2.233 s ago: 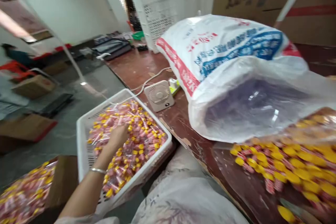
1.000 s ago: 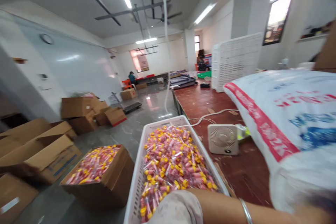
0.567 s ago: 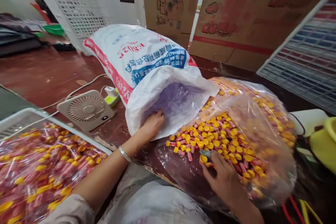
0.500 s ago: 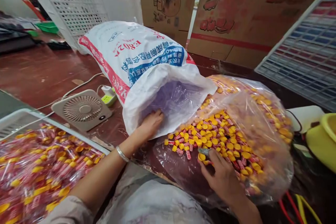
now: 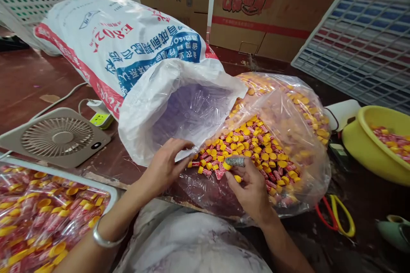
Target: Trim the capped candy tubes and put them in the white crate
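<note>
My left hand (image 5: 168,162) is at the lower lip of an open white woven sack (image 5: 141,123), thumb and fingertips pinched on a small clear plastic piece (image 5: 194,149). The sack lies on its side; its mouth looks lilac and shiny inside. To the right, my right hand (image 5: 253,185) pinches a small yellow-capped piece (image 5: 226,165) between thumb and index finger. A grey wrap (image 5: 235,161) covers that index finger. Beneath it, many red-and-white pieces with yellow caps (image 5: 256,149) lie in an open clear plastic bag (image 5: 198,196). Another yellow cap (image 5: 238,178) shows by my right fingers.
At lower left stands a white tray (image 5: 112,198) of bagged capped pieces. Behind it are a beige fan (image 5: 62,136) and a power strip (image 5: 101,120). On the right are a yellow basin (image 5: 368,140), red-and-yellow scissors (image 5: 339,217) and a white grid rack (image 5: 349,51). Cardboard boxes (image 5: 256,21) stand behind.
My left hand has come out of the sack's mouth with a small clear piece. My right hand has lifted a yellow-capped piece from the pile. The view has shifted right and down.
</note>
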